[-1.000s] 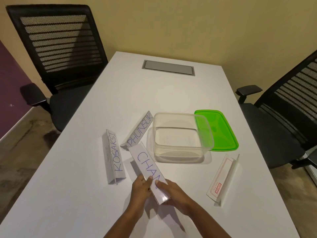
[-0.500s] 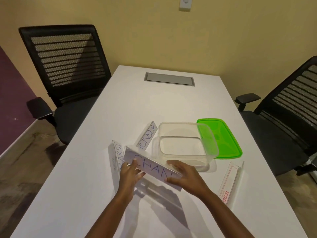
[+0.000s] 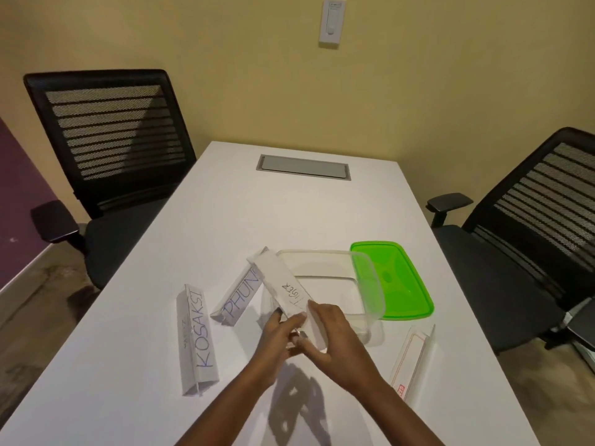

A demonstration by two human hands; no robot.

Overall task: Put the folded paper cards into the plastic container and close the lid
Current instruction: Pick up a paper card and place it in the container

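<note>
A clear plastic container (image 3: 367,281) stands open on the white table (image 3: 225,220), with its green lid (image 3: 396,281) lying flat just right of it. My left hand (image 3: 280,336) and my right hand (image 3: 325,333) both grip the near end of a folded paper card (image 3: 280,281), lifted and angled over the container's left rim. A card marked KOSAKSI (image 3: 196,336) and one marked PHUN (image 3: 240,297) lie left of the container. Another card with red print (image 3: 410,358) lies at the right, near the table edge.
Black mesh office chairs stand at the left (image 3: 109,149) and at the right (image 3: 531,226) of the table. A grey cable hatch (image 3: 302,167) is set into the far end of the tabletop. A white wall switch (image 3: 331,24) is mounted above.
Both hands lifted the card off the table and turned it, so its far end now points over the container's left rim and its other face shows. The camera view tilted up.
</note>
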